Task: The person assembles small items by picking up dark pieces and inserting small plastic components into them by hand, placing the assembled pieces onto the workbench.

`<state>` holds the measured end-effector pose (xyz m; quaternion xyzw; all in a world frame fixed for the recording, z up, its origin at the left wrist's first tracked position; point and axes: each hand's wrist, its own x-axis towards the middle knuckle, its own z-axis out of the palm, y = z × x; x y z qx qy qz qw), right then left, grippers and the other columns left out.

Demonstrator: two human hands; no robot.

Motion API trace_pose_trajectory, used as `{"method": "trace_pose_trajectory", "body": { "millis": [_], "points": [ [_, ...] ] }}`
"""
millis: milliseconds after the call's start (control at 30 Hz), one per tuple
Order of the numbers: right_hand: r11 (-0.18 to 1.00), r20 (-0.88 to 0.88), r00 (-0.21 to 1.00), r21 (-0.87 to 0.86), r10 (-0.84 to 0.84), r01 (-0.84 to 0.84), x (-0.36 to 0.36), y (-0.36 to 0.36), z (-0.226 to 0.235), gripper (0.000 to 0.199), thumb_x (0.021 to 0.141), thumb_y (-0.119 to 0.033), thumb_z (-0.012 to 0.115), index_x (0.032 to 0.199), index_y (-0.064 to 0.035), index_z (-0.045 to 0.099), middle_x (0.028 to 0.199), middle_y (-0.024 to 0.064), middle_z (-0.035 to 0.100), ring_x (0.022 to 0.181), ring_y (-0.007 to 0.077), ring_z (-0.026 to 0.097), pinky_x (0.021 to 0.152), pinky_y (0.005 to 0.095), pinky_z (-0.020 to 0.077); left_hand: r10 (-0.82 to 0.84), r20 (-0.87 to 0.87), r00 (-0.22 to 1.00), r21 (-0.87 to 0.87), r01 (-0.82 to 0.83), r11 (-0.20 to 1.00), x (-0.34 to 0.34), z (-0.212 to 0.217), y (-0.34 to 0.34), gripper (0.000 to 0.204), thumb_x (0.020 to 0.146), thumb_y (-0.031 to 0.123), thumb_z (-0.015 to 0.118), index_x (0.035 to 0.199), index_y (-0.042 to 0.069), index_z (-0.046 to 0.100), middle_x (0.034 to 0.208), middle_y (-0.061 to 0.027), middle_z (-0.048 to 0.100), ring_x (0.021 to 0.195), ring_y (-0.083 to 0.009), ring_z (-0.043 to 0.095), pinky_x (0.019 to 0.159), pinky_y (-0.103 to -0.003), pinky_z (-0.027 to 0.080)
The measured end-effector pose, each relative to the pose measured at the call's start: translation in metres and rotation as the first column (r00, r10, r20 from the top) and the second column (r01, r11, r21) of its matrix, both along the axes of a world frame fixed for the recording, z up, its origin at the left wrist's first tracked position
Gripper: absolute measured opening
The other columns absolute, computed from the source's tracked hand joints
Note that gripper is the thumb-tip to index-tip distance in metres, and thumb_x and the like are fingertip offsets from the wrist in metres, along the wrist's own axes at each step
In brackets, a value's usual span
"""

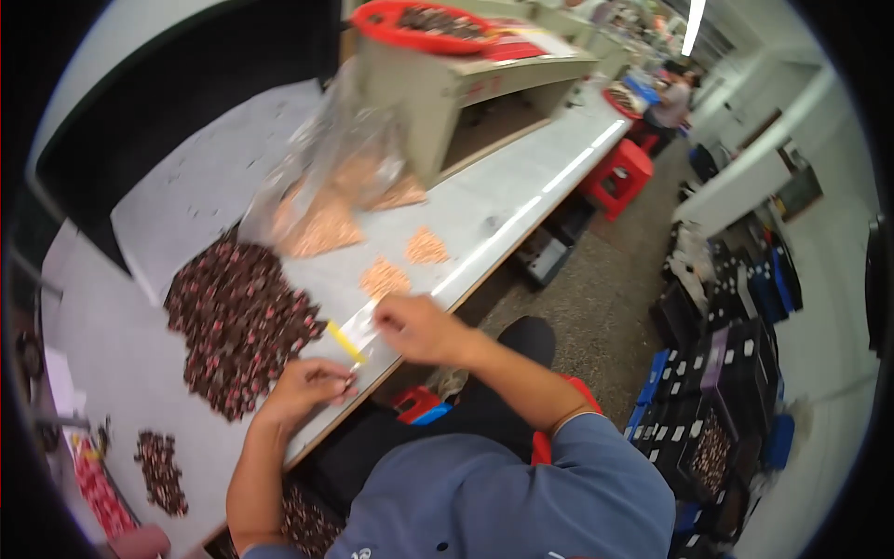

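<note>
My left hand (309,386) is at the table's near edge, its thumb and fingers closed on a small dark piece (350,378) too blurred to name. Up and to its right, my right hand (417,328) is held with curled fingers just short of a small heap of pale orange bits (384,278); whatever it grips is hidden. Between the hands lies a yellow strip (345,342) on the tabletop. A large pile of dark brown pieces with pink spots (237,321) spreads left of my hands. Farther off is a second little pale orange heap (426,246).
Beyond the heaps stands a clear plastic bag (321,210) of pale orange bits, beside a cream shelf unit (402,102) topped by a red tray (419,26). A smaller dark pile (161,472) lies lower left. A red stool (619,177) and stacked black crates (736,382) stand right.
</note>
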<state>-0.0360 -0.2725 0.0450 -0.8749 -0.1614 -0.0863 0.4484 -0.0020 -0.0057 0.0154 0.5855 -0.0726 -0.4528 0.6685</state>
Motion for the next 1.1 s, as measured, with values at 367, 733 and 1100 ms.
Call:
{"method": "trace_pose_trajectory", "body": {
  "millis": [367, 733, 1100],
  "points": [
    [0.981, 0.179, 0.969, -0.121, 0.173, -0.153, -0.015, 0.049, -0.017, 0.013, 0.086, -0.013, 0.063, 0.094, -0.0052, 0.056, 0.074, 0.0147, 0.062, 0.066, 0.0364, 0.064, 0.059, 0.0451, 0.0507, 0.006, -0.072, 0.997, -0.048, -0.009, 0.999, 0.006, -0.006, -0.006, 0.018, 0.090, 0.007, 0.070, 0.103, -0.005, 0.066, 0.101, -0.0151, 0.070, 0.090, -0.0236, 0.072, 0.073, -0.027, 0.059],
    [0.997, 0.106, 0.993, -0.072, 0.049, -0.042, -0.021, 0.048, 0.002, 0.013, 0.085, -0.012, 0.065, 0.096, -0.0066, 0.061, 0.074, 0.0110, 0.066, 0.067, 0.0300, 0.067, 0.059, 0.0412, 0.0516, 0.035, -0.119, 0.992, -0.059, -0.042, 0.997, 0.006, 0.002, -0.008, 0.014, 0.088, 0.005, 0.070, 0.099, -0.003, 0.067, 0.097, -0.0140, 0.071, 0.086, -0.0205, 0.071, 0.072, -0.025, 0.058],
    [0.976, -0.129, 0.968, 0.020, 0.218, -0.217, -0.013, 0.039, -0.019, 0.012, 0.081, -0.015, 0.067, 0.089, -0.0067, 0.062, 0.067, 0.0080, 0.066, 0.062, 0.0299, 0.065, 0.057, 0.0401, 0.0483, -0.042, -0.077, 0.996, -0.025, 0.040, 0.999, 0.005, 0.005, -0.008, 0.013, 0.088, 0.006, 0.070, 0.097, -0.004, 0.068, 0.095, -0.0168, 0.071, 0.088, -0.0223, 0.072, 0.072, -0.025, 0.058]
  ]
}}
